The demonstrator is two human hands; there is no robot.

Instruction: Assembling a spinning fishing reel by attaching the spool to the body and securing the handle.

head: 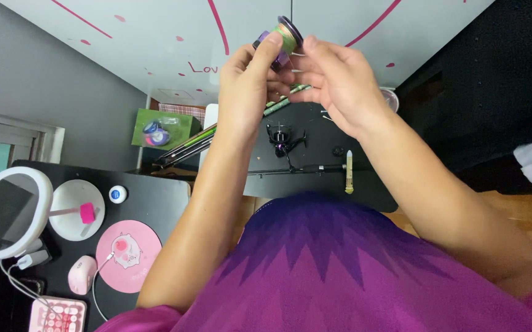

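Spool of green line (285, 35): top centre of frame, pinched between both hands. Left hand (245, 83): fingers closed on spool's near side. Right hand (333, 80): fingers curled at spool's edge. Below, centre: fishing reel (283, 138) on black table (315, 184).

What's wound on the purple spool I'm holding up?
The purple plastic spool, held by the left hand and right hand, carries yellowish-green line. Its lower part is covered by fingers.
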